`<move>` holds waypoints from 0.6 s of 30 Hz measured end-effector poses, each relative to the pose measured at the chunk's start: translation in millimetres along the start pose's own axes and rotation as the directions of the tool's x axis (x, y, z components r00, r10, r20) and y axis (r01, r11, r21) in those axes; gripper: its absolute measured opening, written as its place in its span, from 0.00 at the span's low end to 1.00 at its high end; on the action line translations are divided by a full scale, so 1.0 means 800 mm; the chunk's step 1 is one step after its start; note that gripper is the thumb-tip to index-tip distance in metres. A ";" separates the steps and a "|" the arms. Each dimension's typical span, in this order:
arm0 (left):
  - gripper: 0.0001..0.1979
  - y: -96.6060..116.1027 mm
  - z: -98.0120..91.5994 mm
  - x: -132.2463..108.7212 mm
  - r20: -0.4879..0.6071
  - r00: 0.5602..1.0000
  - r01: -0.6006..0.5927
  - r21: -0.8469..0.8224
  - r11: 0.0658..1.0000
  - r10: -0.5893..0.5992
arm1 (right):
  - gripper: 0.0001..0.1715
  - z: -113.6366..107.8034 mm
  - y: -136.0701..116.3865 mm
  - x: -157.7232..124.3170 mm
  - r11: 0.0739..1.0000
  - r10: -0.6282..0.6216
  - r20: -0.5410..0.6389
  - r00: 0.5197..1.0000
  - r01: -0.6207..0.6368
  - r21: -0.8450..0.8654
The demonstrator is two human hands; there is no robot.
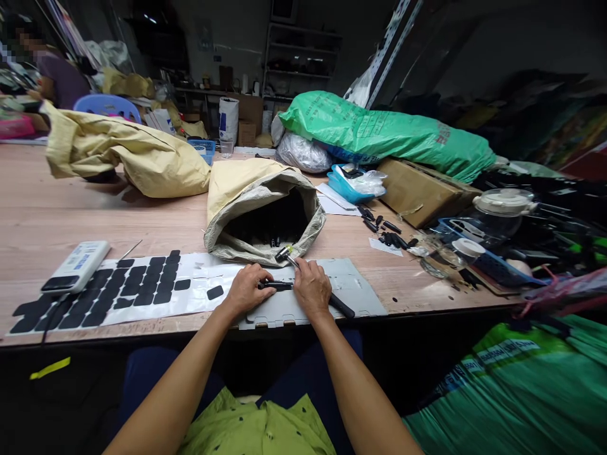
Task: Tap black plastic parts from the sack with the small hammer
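My left hand is closed on one end of a slender black part, which lies level over a grey board. What kind of part it is I cannot make out. My right hand is wrapped round a small hammer. The hammer's metal head with a yellowish face points away from me, and its black handle sticks out at the lower right. The right fingers are close to the black part's other end; whether they touch it is hidden. Just beyond both hands, an open sack holds small dark pieces.
Left of the board lies a white sheet with black rounded stickers, beside a white device. A yellow sack, cardboard box, loose black pieces and a clear jar surround the work area. A person sits far left.
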State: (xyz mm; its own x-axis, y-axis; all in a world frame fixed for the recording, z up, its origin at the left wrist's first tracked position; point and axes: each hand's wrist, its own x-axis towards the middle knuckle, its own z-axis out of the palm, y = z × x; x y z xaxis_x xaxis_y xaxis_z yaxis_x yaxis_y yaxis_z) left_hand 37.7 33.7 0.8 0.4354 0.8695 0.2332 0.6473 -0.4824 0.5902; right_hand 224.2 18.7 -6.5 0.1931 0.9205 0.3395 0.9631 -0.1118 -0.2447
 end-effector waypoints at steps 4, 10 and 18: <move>0.06 -0.001 0.000 0.001 0.011 1.000 0.016 0.002 1.000 -0.016 | 0.20 -0.011 0.005 -0.003 0.987 0.032 0.021 0.999 -0.035 0.157; 0.06 -0.003 0.003 0.000 -0.006 0.999 0.033 -0.003 0.999 -0.033 | 0.22 -0.029 0.010 -0.045 0.850 0.036 -0.062 0.997 0.002 0.527; 0.06 0.002 0.001 0.000 -0.012 0.999 0.047 -0.016 0.999 -0.047 | 0.22 -0.049 -0.004 -0.080 0.805 -0.010 -0.042 0.999 0.033 0.593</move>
State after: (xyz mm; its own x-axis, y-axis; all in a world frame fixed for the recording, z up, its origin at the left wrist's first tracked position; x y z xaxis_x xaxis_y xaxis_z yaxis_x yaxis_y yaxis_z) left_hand 39.3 33.2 0.8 0.3967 0.8926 0.2143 0.6568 -0.4391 0.6130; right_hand 216.4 -54.8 8.4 0.1914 0.9050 0.3800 0.6704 0.1622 -0.7240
